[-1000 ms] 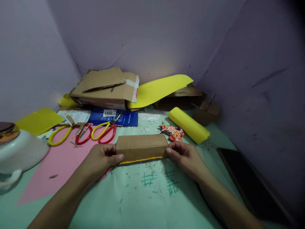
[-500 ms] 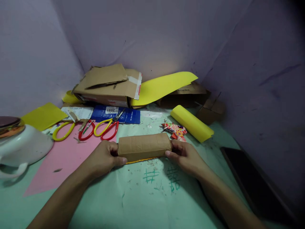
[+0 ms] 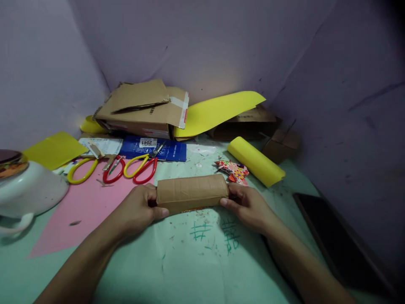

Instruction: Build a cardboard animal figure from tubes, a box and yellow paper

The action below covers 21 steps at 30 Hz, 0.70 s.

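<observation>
A long brown cardboard box (image 3: 193, 192) lies crosswise in front of me, held by its two ends. My left hand (image 3: 144, 206) is closed on its left end, thumb on the near side. At the right end, my right hand (image 3: 248, 207) grips it, with the thumb on the near face and the fingers behind. A thin orange strip shows along the box's lower near edge. Just behind the right end lies a colourful patterned paper piece (image 3: 236, 171). Two pairs of scissors with red and yellow handles (image 3: 144, 169) rest beyond my left hand.
A pink sheet (image 3: 85, 211) and a white mug (image 3: 34, 190) are on the left. Cardboard boxes (image 3: 136, 114) and yellow sheets (image 3: 218, 110) stand along the back wall. Rolled yellow paper (image 3: 256, 161) and a dark flat tablet-like slab (image 3: 335, 240) lie to the right.
The box has tilted slightly, so less of the orange strip shows along its bottom edge. Both hands keep their hold. The view has shifted a little.
</observation>
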Each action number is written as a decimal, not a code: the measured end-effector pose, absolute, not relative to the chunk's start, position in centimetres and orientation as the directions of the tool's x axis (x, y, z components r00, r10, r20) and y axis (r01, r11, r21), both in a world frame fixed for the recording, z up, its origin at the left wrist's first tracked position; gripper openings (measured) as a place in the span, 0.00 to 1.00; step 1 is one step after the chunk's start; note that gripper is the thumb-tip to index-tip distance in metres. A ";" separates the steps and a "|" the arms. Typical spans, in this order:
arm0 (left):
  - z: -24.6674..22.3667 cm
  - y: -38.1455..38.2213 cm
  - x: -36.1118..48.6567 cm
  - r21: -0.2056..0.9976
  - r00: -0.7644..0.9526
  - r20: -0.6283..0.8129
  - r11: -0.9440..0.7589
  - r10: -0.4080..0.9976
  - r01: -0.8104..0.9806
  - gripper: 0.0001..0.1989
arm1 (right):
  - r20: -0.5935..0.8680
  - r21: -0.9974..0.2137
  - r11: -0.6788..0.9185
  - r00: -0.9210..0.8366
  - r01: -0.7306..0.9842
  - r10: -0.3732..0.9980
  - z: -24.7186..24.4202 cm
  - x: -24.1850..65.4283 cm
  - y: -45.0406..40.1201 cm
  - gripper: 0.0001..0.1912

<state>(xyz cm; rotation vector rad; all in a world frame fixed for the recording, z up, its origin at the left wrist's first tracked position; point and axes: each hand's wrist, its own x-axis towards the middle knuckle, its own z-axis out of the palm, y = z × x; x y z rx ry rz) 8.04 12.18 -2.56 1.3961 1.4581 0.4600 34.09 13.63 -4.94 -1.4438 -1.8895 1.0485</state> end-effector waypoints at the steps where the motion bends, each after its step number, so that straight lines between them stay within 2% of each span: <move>1: -2.6 12.2 8.0 0.821 0.183 -0.403 0.266 0.897 0.506 0.03 | -0.044 -0.828 0.124 -0.284 0.548 0.958 -5.0 34.1 13.7 0.05; 10: -2.4 12.2 8.1 0.805 0.152 -0.360 0.224 0.921 0.549 0.05 | -0.058 -0.788 0.146 -0.307 0.599 0.950 -5.3 34.4 13.8 0.06; 21: -3.3 12.5 7.6 0.766 0.187 -0.312 0.130 0.931 0.630 0.05 | -0.024 -0.631 0.227 -0.311 0.742 0.950 -4.7 34.2 13.7 0.08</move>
